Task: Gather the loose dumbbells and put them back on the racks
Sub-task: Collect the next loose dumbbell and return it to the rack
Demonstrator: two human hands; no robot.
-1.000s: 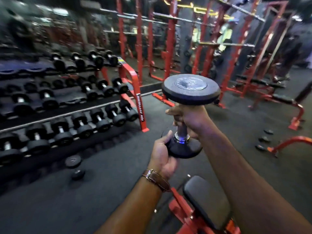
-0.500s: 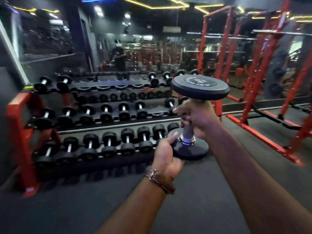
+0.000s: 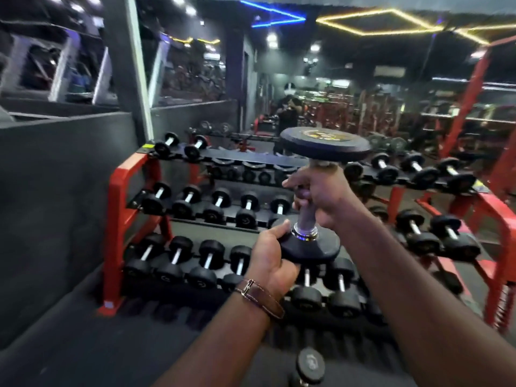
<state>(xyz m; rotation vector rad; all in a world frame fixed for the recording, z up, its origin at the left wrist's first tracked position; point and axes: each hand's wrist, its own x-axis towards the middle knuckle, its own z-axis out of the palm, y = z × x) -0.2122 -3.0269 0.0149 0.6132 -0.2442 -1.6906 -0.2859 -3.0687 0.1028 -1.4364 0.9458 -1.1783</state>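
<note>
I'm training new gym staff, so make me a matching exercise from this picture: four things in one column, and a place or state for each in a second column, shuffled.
Things
1. right hand
2. left hand
3. held dumbbell
4. loose dumbbell

Places or states
A. upright, in front of the rack
B. on the floor, near the bottom edge
C. wrapped round the handle
D. cupping the lower head

Pairs: 1-C, 2-D, 3-A, 4-B

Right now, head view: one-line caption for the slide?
Person carries an upright dumbbell toward the red rack: right hand grips the handle, left hand holds the lower head.
</note>
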